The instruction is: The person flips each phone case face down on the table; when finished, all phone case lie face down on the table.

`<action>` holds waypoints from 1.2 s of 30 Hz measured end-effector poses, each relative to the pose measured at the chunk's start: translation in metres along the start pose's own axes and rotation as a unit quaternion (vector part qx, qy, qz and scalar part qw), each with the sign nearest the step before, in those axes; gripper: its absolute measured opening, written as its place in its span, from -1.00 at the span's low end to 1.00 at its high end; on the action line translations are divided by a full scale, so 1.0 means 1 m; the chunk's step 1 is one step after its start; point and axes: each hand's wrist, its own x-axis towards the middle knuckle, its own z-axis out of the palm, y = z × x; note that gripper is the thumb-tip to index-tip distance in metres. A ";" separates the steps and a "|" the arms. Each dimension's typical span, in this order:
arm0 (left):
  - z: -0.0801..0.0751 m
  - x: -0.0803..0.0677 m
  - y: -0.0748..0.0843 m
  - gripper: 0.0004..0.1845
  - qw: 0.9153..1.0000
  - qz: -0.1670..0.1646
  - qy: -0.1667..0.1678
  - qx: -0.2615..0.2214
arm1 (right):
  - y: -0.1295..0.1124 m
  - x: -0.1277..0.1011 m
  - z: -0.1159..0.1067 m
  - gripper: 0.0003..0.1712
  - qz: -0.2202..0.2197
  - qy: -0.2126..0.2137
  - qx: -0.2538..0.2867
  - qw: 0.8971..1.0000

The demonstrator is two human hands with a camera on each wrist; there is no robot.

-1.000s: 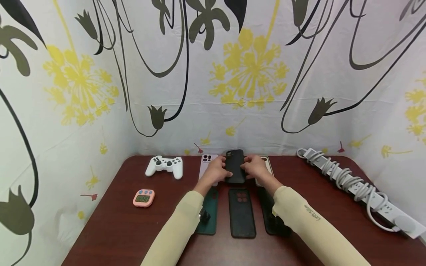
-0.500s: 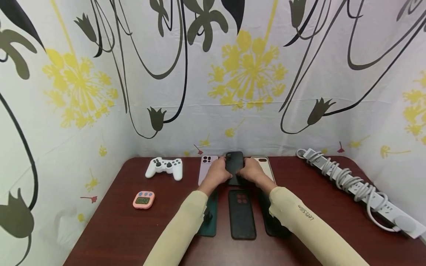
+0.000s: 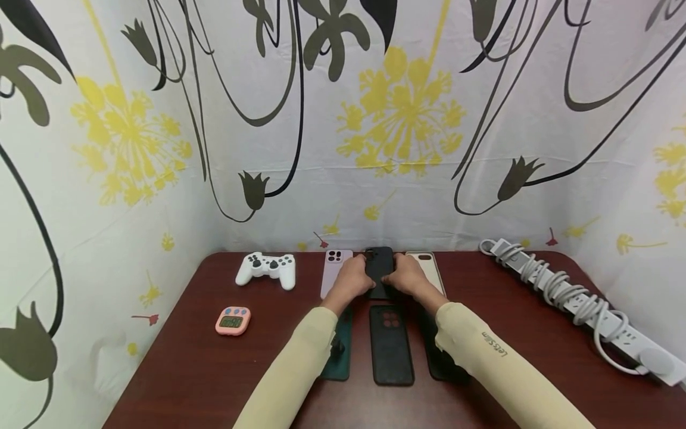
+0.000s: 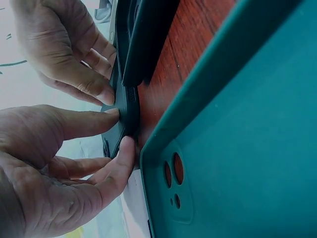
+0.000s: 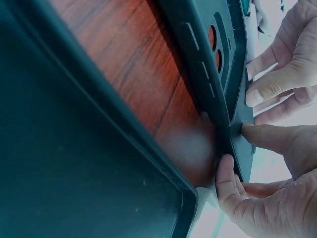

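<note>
A black phone case [image 3: 379, 261] lies at the middle of the back row, held by its two long sides. My left hand [image 3: 351, 276] grips its left side and my right hand [image 3: 405, 274] its right side. In the left wrist view, the left thumb presses on the case's face [image 4: 130, 111] while the fingers curl at its edge. The right wrist view has the right thumb and fingers [image 5: 227, 173] pinching the opposite edge. Left of it lies a lilac phone case [image 3: 330, 268], partly covered by the left hand; a cream one [image 3: 429, 271] lies to the right.
Nearer the body are a green phone case [image 3: 337, 357], a black one with a square camera cutout [image 3: 392, 351] and another dark one [image 3: 439, 360] under the right forearm. A white game controller [image 3: 266, 269], pink timer [image 3: 233, 322] and cord-wrapped power strip [image 3: 584, 310] flank them.
A second ago the black case was tilted up above the table; it has come down to lie flat between the lilac and cream cases. Both hands have kept hold of its sides.
</note>
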 end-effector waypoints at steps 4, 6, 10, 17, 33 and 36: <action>-0.001 0.000 0.003 -0.30 1.000 0.000 -0.005 0.010 | 0.000 0.001 0.000 -0.38 -0.005 -0.001 -0.020 1.000; -0.002 0.001 0.003 -0.31 1.000 0.000 -0.006 0.009 | 0.000 0.001 0.000 -0.45 -0.007 0.001 -0.029 1.000; 0.001 0.007 -0.002 -0.39 1.000 0.004 -0.001 0.016 | -0.001 0.002 -0.001 -0.50 -0.004 -0.002 -0.032 0.999; 0.004 0.013 -0.005 -0.40 1.000 -0.001 0.003 0.021 | -0.003 0.003 -0.002 -0.40 -0.006 -0.005 -0.031 0.999; -0.005 -0.005 0.006 -0.27 0.995 0.058 0.014 -0.081 | 0.025 -0.011 -0.028 -0.32 -0.011 0.015 0.076 0.997; -0.002 -0.007 0.014 -0.26 0.991 0.064 -0.014 -0.120 | 0.036 -0.013 -0.033 -0.32 -0.002 0.018 0.080 0.997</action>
